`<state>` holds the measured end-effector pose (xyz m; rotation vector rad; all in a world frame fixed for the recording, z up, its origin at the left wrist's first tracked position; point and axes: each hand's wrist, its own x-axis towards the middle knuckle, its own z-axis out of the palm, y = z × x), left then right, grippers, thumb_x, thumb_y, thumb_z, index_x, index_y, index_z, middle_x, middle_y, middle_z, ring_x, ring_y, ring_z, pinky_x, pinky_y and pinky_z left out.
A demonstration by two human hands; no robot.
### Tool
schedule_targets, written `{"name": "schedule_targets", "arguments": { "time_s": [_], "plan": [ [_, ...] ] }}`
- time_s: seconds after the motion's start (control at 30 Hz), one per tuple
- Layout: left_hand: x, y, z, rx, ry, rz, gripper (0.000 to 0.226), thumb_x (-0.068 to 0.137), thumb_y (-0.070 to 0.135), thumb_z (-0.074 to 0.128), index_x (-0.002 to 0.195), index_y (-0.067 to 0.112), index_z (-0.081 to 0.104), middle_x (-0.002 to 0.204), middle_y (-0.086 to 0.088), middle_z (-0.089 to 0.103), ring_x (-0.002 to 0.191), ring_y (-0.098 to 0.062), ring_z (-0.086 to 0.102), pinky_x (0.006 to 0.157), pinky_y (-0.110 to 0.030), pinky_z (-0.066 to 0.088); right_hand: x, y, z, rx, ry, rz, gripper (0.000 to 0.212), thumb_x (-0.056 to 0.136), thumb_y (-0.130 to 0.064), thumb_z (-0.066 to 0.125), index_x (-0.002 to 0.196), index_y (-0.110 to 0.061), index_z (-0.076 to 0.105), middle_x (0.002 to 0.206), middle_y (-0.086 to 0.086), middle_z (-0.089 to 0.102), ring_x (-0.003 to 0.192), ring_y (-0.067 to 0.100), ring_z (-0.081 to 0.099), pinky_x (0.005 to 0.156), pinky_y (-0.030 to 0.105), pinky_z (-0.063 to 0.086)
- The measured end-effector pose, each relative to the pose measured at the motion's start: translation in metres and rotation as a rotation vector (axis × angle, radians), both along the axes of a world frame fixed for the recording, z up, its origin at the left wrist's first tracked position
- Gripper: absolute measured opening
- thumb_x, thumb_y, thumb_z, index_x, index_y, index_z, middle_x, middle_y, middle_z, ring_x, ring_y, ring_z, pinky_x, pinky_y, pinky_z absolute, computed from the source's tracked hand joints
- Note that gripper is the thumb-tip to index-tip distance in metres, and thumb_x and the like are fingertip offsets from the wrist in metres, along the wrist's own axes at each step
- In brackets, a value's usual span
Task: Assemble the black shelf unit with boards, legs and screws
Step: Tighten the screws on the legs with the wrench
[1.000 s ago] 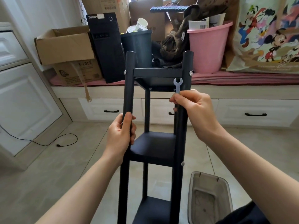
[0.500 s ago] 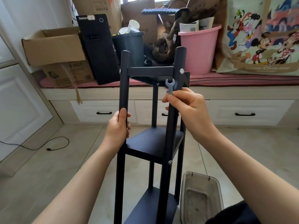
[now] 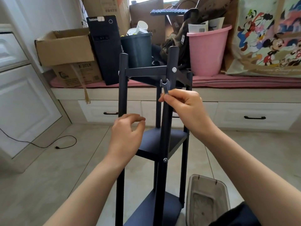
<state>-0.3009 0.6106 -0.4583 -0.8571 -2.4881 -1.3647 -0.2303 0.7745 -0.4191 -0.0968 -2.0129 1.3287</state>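
The black shelf (image 3: 160, 142) stands upright on the floor in the middle. The right hand (image 3: 184, 106) pinches a small wrench (image 3: 165, 87) next to the near right leg (image 3: 169, 98), at about 1 o'clock. The left hand (image 3: 126, 134) floats at 9 o'clock with loose curled fingers, holding nothing, just beside the left leg (image 3: 123, 88). A grey bin (image 3: 207, 199) sits at 5 o'clock.

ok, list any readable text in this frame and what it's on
"ThinkCentre": black computer tower, top edge, small but legible.
"K-2019": lower cardboard box.
"Disney": cartoon-print bag, bottom edge, partly legible.
Smaller print on the lower cardboard box, the upper boxes and the papers in the pink bucket: too blurred to read.
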Motion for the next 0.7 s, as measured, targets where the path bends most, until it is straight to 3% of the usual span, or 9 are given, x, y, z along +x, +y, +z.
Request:
{"name": "schedule_targets", "arguments": {
  "time_s": [0.1, 0.2, 0.27, 0.37, 0.5, 0.63, 0.7],
  "plan": [
    [0.004, 0.0, 0.003, 0.104, -0.151, -0.131, 0.019, 0.101, 0.021, 0.058, 0.112, 0.02, 0.073, 0.107, 0.012, 0.072, 0.108, -0.005, 0.064, 0.094, -0.022, 0.049, -0.002, -0.001, 0.001, -0.023, 0.018, 0.065, 0.021, 0.096, -0.012, 0.059, 0.085, -0.019, 0.075, 0.089, 0.019, 0.07, 0.091, 0.039, 0.064, 0.086, 0.055, 0.051],
    [0.011, 0.005, 0.001, 0.207, -0.418, -0.351, 0.016, 0.104, 0.029, 0.052, 0.113, 0.032, 0.065, 0.099, 0.015, 0.074, 0.098, -0.002, 0.069, 0.081, -0.017, 0.056, -0.003, -0.005, 0.002, 0.005, 0.019, 0.089, 0.019, 0.097, -0.012, 0.058, 0.087, -0.014, 0.075, 0.087, 0.012, 0.071, 0.088, 0.026, 0.065, 0.084, 0.04, 0.054],
    [0.015, 0.009, -0.002, 0.265, -0.51, -0.381, 0.017, 0.103, 0.034, 0.052, 0.117, 0.033, 0.061, 0.098, 0.013, 0.075, 0.095, -0.007, 0.072, 0.077, -0.021, 0.059, -0.004, -0.007, 0.003, 0.007, 0.008, 0.102, 0.019, 0.098, -0.012, 0.057, 0.089, -0.012, 0.075, 0.085, 0.009, 0.071, 0.086, 0.021, 0.065, 0.081, 0.033, 0.053],
    [0.017, 0.012, -0.004, 0.282, -0.55, -0.353, 0.017, 0.102, 0.039, 0.054, 0.118, 0.035, 0.059, 0.093, 0.004, 0.076, 0.09, -0.015, 0.075, 0.08, -0.035, 0.062, -0.006, -0.012, 0.005, -0.036, 0.001, 0.12, 0.021, 0.097, -0.011, 0.058, 0.086, -0.012, 0.074, 0.082, 0.002, 0.07, 0.088, 0.017, 0.065, 0.086, 0.03, 0.054],
    [0.015, 0.01, -0.003, 0.325, -0.57, -0.347, 0.019, 0.103, 0.04, 0.05, 0.115, 0.028, 0.058, 0.085, -0.002, 0.075, 0.085, -0.021, 0.076, 0.081, -0.046, 0.063, -0.004, -0.014, 0.008, -0.144, -0.017, 0.17, 0.024, 0.095, -0.009, 0.057, 0.078, -0.013, 0.074, 0.084, 0.013, 0.068, 0.095, 0.033, 0.064, 0.095, 0.053, 0.051],
    [0.014, 0.006, -0.002, 0.363, -0.479, -0.34, 0.033, 0.105, 0.045, 0.036, 0.106, 0.02, 0.057, 0.067, -0.001, 0.069, 0.067, -0.019, 0.072, 0.061, -0.024, 0.058, -0.003, -0.014, 0.01, -0.234, -0.032, 0.139, 0.029, 0.095, -0.008, 0.055, 0.072, -0.016, 0.073, 0.101, -0.006, 0.075, 0.101, 0.01, 0.068, 0.094, 0.042, 0.055],
    [0.011, 0.003, -0.003, 0.39, -0.46, -0.311, 0.04, 0.105, 0.048, 0.032, 0.102, 0.016, 0.057, 0.06, 0.002, 0.06, 0.055, -0.018, 0.062, 0.053, -0.022, 0.05, -0.004, -0.013, 0.008, -0.232, -0.024, 0.081, 0.031, 0.095, -0.008, 0.055, 0.07, -0.018, 0.071, 0.099, -0.005, 0.075, 0.097, 0.007, 0.068, 0.09, 0.036, 0.055]
  ]
}}
